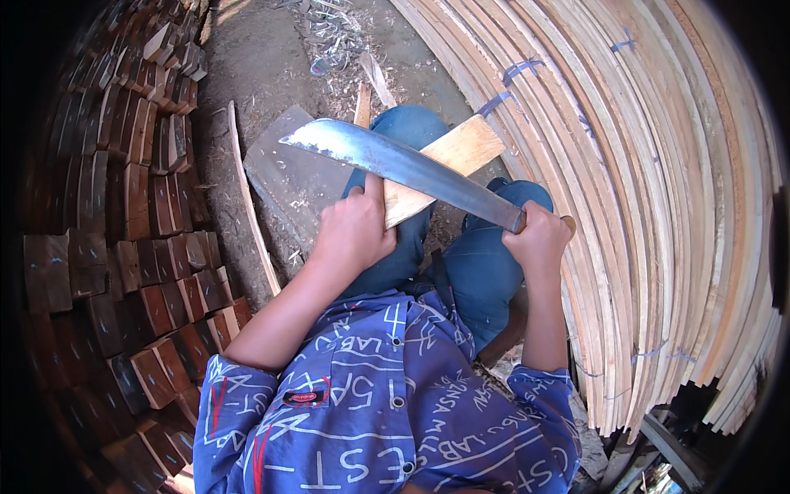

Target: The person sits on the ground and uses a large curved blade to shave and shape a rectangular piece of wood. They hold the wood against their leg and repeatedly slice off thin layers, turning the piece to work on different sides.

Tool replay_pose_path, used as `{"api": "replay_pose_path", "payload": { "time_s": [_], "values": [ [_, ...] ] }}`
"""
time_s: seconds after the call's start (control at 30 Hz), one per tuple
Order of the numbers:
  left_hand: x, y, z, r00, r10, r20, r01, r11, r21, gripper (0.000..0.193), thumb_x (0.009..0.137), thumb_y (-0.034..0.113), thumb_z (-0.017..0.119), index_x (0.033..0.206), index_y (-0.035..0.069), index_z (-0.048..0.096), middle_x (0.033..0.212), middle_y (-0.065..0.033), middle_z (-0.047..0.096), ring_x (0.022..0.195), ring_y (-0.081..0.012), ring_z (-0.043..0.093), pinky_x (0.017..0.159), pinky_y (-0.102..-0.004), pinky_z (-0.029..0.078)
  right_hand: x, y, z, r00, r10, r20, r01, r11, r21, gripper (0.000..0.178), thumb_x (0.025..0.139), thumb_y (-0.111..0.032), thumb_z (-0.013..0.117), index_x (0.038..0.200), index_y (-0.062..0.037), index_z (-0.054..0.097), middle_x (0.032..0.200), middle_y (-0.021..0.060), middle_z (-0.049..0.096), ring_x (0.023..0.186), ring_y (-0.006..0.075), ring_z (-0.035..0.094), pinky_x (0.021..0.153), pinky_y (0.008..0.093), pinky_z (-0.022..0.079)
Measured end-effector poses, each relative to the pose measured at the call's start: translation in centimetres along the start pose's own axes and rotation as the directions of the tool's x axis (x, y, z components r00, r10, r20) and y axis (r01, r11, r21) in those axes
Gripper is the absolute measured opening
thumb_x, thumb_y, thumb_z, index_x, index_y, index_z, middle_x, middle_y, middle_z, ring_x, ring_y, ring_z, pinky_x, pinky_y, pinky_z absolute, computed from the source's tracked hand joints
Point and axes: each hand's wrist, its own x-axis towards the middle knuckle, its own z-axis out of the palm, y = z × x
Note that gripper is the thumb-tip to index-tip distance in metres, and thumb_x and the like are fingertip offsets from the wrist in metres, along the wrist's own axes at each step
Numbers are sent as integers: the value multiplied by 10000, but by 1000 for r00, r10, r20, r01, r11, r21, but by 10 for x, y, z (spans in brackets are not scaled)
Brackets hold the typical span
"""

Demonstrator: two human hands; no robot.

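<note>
A long, wide-bladed machete (403, 167) crosses in front of my knees, its tip pointing to the far left. My right hand (539, 237) is wrapped round its handle, and the butt end (569, 224) shows beyond the fist. Under the blade lies a short pale wooden board (467, 148), slanting from lower left to upper right above my thighs. My left hand (354, 226) grips the board's near left end, with a finger stretched up along it near the blade. Whether the blade touches the board I cannot tell.
Stacked wood blocks (156, 284) rise on the left. Bundled long wooden strips (609, 206) curve along the right, tied with blue bands. A flat grey slab (284, 177) and a thin strip (247, 198) lie on the ground. Shavings (333, 37) litter the far ground.
</note>
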Motion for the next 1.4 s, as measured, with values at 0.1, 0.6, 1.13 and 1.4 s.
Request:
{"api": "replay_pose_path", "payload": {
  "time_s": [0.1,0.6,1.13,1.4],
  "values": [
    [-1,-17,-2,999,-28,-15,28,999,-15,379,733,123,590,1029,-20,401,763,-304,626,719,-484,637,686,-557,524,-5,70,-9,886,461,-45,-461,888,13,182,712,-191,671,724,-10,654,684,188,658,680,392,651,655,473,495],
    [9,6,4,1000,30,11,-29,999,-42,333,714,84,556,990,-24,404,760,-316,620,737,-503,622,702,-568,510,-14,-43,-14,961,250,117,-275,822,499,290,796,-253,754,715,-12,615,568,112,553,523,245,549,524,374,411],
    [2,3,0,1000,-9,17,9,1000,10,407,730,126,611,1069,-16,437,841,-274,655,768,-459,664,697,-535,544,-35,11,-3,982,186,-38,-185,983,18,94,614,-99,673,692,-58,640,619,140,626,615,329,647,574,427,475],
    [2,-9,-5,999,-36,-3,36,999,-30,322,728,109,592,979,-1,423,817,-285,648,770,-471,656,703,-551,531,-83,135,-3,598,801,-3,-679,508,530,283,841,-135,672,663,8,506,541,82,481,452,180,492,473,376,405]
  ]
}}
